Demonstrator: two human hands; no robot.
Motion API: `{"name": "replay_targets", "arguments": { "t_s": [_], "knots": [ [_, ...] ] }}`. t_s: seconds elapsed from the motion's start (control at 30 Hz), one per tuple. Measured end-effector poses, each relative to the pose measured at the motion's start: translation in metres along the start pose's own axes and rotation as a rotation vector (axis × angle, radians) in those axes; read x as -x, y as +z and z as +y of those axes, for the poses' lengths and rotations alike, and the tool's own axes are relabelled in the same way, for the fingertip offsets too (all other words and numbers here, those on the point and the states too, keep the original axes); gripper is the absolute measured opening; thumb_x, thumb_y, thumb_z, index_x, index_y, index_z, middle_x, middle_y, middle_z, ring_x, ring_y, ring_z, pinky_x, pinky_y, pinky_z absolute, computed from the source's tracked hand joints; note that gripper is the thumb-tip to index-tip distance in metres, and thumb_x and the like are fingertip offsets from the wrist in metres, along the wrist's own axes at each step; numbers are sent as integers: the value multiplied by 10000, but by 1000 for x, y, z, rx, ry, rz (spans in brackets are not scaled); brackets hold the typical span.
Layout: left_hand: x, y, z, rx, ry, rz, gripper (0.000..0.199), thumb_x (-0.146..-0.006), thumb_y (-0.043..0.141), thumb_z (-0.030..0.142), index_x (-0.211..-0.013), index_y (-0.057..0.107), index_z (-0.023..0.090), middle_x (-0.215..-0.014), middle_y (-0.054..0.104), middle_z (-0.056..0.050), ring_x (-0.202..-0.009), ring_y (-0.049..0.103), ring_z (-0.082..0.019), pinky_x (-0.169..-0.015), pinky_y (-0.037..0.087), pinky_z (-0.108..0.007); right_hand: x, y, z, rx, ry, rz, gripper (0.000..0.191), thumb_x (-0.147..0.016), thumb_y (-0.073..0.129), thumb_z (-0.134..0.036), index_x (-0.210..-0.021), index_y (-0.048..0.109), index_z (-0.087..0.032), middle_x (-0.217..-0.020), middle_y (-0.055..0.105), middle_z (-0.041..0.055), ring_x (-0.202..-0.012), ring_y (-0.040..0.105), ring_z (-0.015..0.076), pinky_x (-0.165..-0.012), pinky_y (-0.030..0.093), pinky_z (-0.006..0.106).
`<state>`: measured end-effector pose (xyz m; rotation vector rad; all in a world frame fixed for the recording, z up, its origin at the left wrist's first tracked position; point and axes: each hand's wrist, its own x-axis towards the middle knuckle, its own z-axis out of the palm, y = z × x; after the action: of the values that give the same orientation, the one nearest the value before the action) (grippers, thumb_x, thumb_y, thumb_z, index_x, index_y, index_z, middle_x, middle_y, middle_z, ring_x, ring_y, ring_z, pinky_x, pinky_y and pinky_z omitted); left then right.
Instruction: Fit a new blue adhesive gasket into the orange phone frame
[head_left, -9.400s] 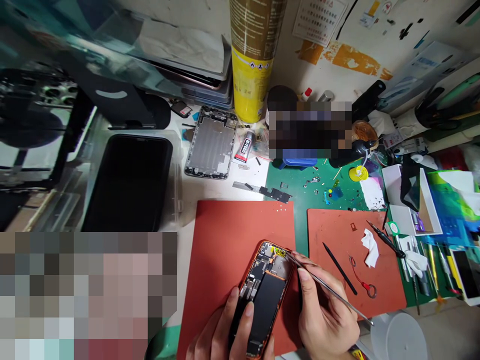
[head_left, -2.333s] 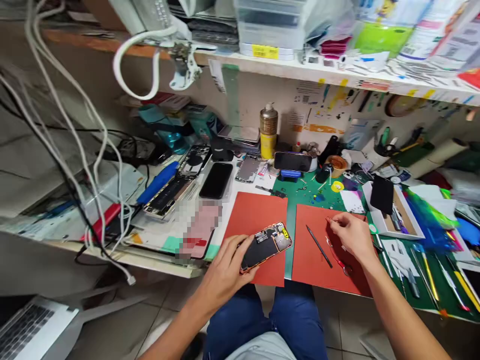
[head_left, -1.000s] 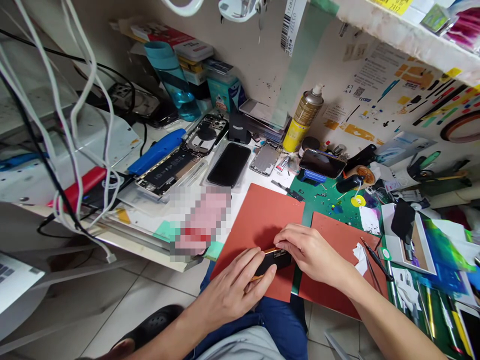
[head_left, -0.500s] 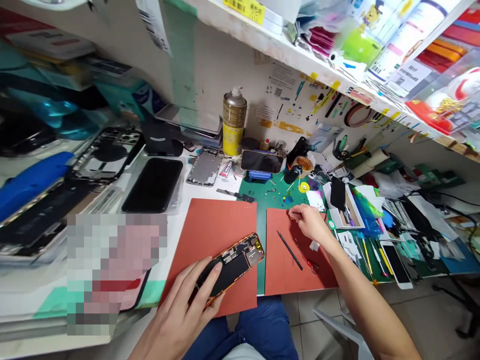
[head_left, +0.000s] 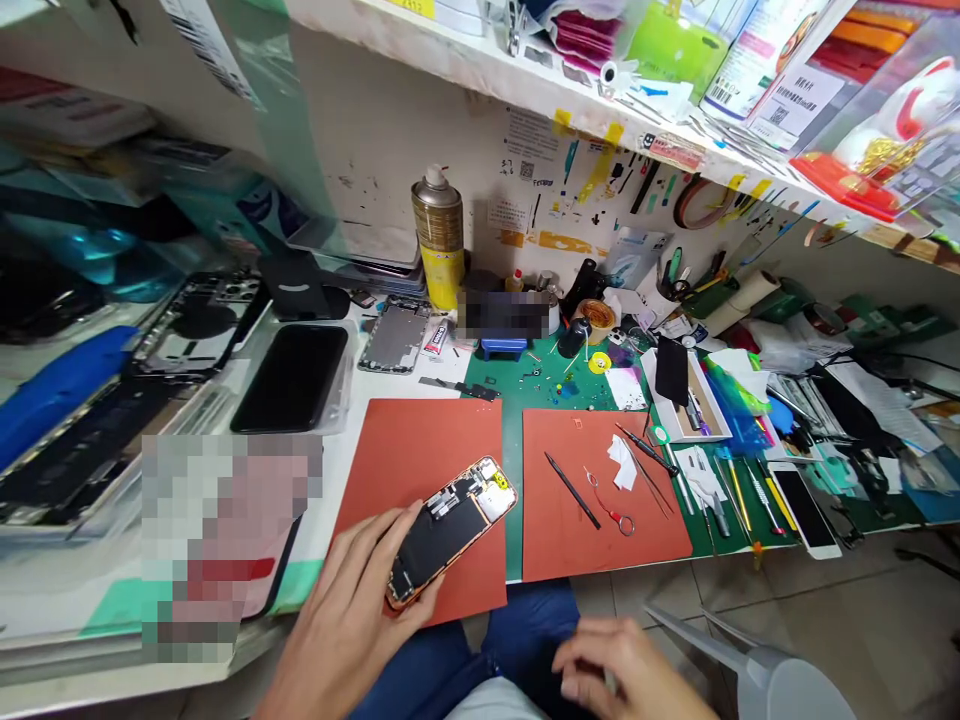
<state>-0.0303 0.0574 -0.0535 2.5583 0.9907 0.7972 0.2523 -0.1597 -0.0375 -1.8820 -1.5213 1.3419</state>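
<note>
My left hand [head_left: 367, 590] grips an opened smartphone [head_left: 450, 530] by its lower end and sides. Its black battery and circuit parts face up, and it lies tilted over the left red-brown mat [head_left: 420, 430]. Below the table edge, over my lap, is my right hand [head_left: 619, 665] with its fingers curled. Whatever may be between them is too hidden to name. On the right mat [head_left: 559, 555] lie a black pointed stick [head_left: 572, 490], a red-handled ring tool [head_left: 611, 508], a crumpled white tissue [head_left: 622, 465], tweezers [head_left: 652, 480] and a tiny frame-like piece [head_left: 577, 424].
A dark phone [head_left: 292, 378] and a blue tool [head_left: 64, 385] lie at left. At the back stand a spray can [head_left: 439, 240] and a blurred phone on a blue stand [head_left: 504, 347]. Screwdrivers [head_left: 739, 490] and a white phone [head_left: 804, 510] lie right. A shelf [head_left: 480, 70] overhangs.
My right hand has left the top of the right mat and come down toward my lap, uncovering the tissue and tweezers. My left hand still grips the smartphone. The camera view has shifted slightly.
</note>
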Motion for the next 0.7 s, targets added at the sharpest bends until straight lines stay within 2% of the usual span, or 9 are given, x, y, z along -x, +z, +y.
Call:
{"name": "replay_targets", "arguments": {
  "t_s": [0.03,0.07,0.17,0.27,0.33,0.43,0.57,0.6,0.7],
  "knots": [
    [0,1,1,5,-12,-2,676,-1043,644,406,-1655,403,251,-1412,660,-117,-1274,634,-308,-1064,558,-450,2,23,21,-24,132,-16,172,-937,732,-415,-975,841,-288,-982,832,33,-974,774,250,-910,570,301],
    [0,2,2,9,-27,-8,687,-1041,652,403,-1660,394,254,-1415,658,-118,-1281,627,-311,-1071,555,-456,0,43,43,-36,291,84,223,-930,727,-452,-1006,848,-280,-1071,839,54,-1077,773,278,-999,559,323],
    [0,5,8,18,-77,-19,706,-1034,668,376,-1664,375,249,-1428,648,-128,-1292,612,-312,-1082,552,-472,-12,89,95,-20,509,237,627,-1012,557,-580,-1460,686,-161,-1541,659,185,-1489,580,373,-1240,439,462],
    [0,7,16,24,-120,9,703,-1024,681,355,-1652,380,257,-1423,649,-133,-1284,611,-315,-1075,561,-489,-19,109,117,-34,583,240,709,-1021,470,-659,-1496,649,-164,-1512,689,174,-1456,630,350,-1186,512,443],
    [0,8,19,19,-141,27,705,-1019,683,356,-1649,379,263,-1420,650,-134,-1282,614,-318,-1070,570,-499,-17,108,117,-12,576,225,667,-1024,450,-643,-1394,717,-156,-1348,774,221,-1313,729,403,-1090,565,488],
    [1,10,18,12,-154,25,715,-1024,675,372,-1656,362,257,-1434,647,-142,-1290,618,-320,-1068,582,-505,-6,90,98,36,482,203,538,-1016,489,-606,-1115,813,-188,-1023,837,231,-1036,814,429,-920,583,473],
    [2,11,11,7,-132,10,741,-1040,658,464,-1673,336,252,-1448,649,-158,-1289,627,-343,-1057,586,-531,7,37,39,20,267,218,512,-1055,497,-646,-813,752,-274,-745,772,46,-779,769,258,-766,534,314],
    [1,11,10,0,-116,16,757,-1038,655,500,-1675,337,245,-1452,648,-167,-1291,628,-357,-1056,582,-547,8,20,23,12,175,293,504,-1083,486,-615,-830,750,-268,-747,762,32,-731,742,229,-715,515,296],
    [7,6,6,-18,-57,67,800,-1026,641,582,-1676,360,211,-1473,641,-205,-1312,625,-413,-1074,549,-613,4,-35,-6,109,13,704,396,-1102,514,-523,-989,779,-251,-896,808,41,-775,746,204,-711,515,281]
  ]
}}
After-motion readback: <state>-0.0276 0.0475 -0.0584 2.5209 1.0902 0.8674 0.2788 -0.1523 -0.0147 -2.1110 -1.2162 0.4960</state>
